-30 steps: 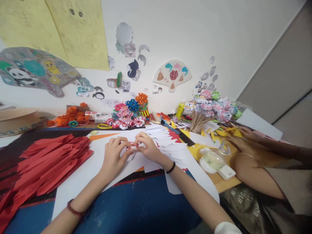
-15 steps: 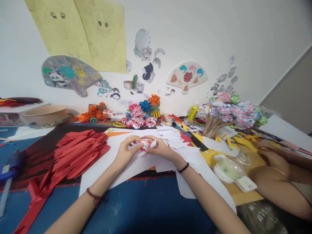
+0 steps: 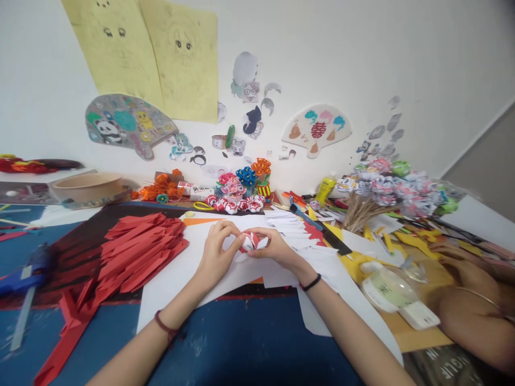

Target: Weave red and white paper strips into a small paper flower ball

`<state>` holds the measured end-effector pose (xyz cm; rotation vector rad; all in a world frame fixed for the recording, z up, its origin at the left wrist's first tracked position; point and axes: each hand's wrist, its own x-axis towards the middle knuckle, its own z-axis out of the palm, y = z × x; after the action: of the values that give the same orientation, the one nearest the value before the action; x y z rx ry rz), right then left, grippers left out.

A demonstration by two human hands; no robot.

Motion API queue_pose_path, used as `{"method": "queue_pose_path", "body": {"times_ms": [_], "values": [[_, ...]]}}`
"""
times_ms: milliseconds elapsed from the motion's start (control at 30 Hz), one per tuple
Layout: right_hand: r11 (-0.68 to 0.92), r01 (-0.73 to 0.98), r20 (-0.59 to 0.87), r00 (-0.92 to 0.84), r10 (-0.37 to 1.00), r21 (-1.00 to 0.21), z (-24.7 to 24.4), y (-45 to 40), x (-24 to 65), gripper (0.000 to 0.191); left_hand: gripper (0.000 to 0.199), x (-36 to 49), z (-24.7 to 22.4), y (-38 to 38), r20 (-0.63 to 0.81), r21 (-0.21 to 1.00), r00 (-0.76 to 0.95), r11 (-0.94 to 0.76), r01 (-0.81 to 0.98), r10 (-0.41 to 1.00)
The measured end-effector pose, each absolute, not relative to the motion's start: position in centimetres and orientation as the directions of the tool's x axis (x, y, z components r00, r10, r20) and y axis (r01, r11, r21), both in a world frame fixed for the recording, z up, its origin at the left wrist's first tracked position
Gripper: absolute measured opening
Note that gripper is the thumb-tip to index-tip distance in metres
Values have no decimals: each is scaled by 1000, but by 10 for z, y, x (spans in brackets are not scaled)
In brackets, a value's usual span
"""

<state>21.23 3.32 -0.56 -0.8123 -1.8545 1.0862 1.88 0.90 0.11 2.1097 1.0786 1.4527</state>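
Observation:
Between my two hands, just above the white paper sheet (image 3: 173, 273), is a small red-and-white folded paper flower (image 3: 250, 241). My left hand (image 3: 220, 246) pinches its left side with thumb and forefinger. On the other side, my right hand (image 3: 277, 247) grips it with bent fingers, thumb along the lower edge. Part of the flower is covered by the fingers. Left of my hands lies a heap of folded red paper strips (image 3: 140, 249). White folded paper strips (image 3: 287, 228) are spread just beyond my right hand.
Finished red-and-white paper balls (image 3: 231, 205) sit at the back near small flower pots. At left lies a blue glue gun (image 3: 30, 273). A clear-lidded container (image 3: 386, 289) and a co-worker's arm (image 3: 470, 321) are at right. A paper-flower bouquet (image 3: 390, 185) rests back right.
The whole view has shifted, so things appear farther right. The paper flower has been turned between my fingers and shows a rounder red-and-white face. Both hands keep hold of it.

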Motion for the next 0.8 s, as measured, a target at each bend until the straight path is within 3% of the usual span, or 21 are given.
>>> {"method": "queue_pose_path", "body": {"times_ms": [233, 367, 467, 600, 800], "values": [[408, 86, 334, -436, 835, -909, -10, 31, 209, 52, 15, 21, 2, 5, 583, 717, 224, -624, 310, 781], [314, 35, 283, -349, 893, -949, -14, 32, 208, 65, 15, 20, 3, 5, 608, 704, 203, -640, 309, 767], [207, -40, 209, -291, 934, -978, -13, 33, 209, 68, 13, 20, 4, 4, 689, 608, 194, -703, 368, 698], [54, -169, 124, -440, 890, -984, -7, 26, 205, 59, 10, 21, 0, 0, 775, 432, 247, -772, 466, 582], [38, -315, 197, -492, 848, -948, -8, 21, 197, 53, 12, 24, -10, -2, 844, 297, 255, -808, 509, 471]]}}
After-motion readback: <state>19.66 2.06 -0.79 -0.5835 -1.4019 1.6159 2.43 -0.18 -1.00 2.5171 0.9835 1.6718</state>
